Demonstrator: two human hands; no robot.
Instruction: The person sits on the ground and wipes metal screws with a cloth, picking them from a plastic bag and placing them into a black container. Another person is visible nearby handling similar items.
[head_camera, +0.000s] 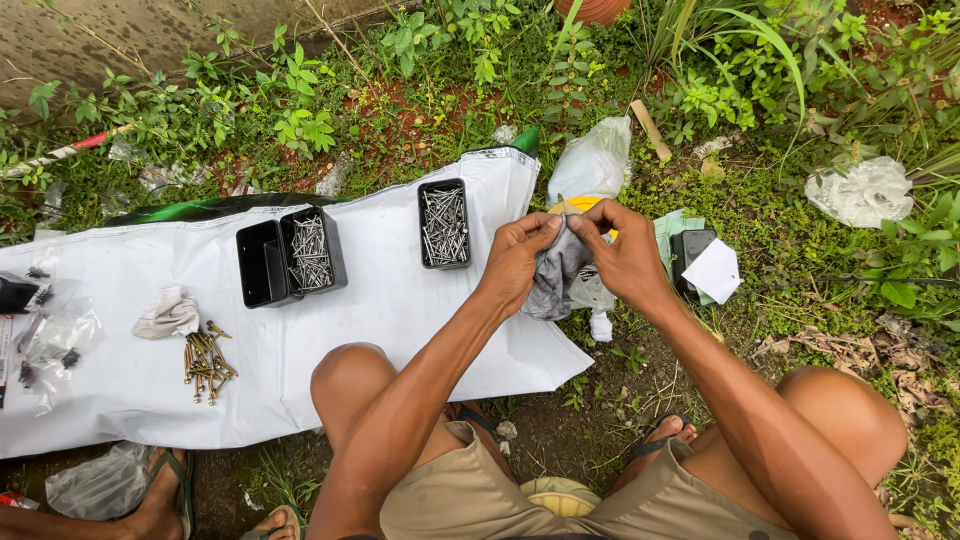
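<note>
Weedy ground under a white sheet (400, 300). At 9 o'clock, loose screws (207, 362), then two black trays (290, 255), a nail tray (444, 224). Our left hand (515, 262) & right hand (628, 258) both pinch a grey bag (556, 278), approx center.

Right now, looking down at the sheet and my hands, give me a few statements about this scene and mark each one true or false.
1. Both hands, left hand and right hand, hold a grey cloth. True.
2. The single black tray of nails is empty. False: it is full of nails.
3. A pile of brass-coloured screws lies loose on the white sheet. True.
4. The double black tray has both halves filled. False: its left half is empty.
</note>
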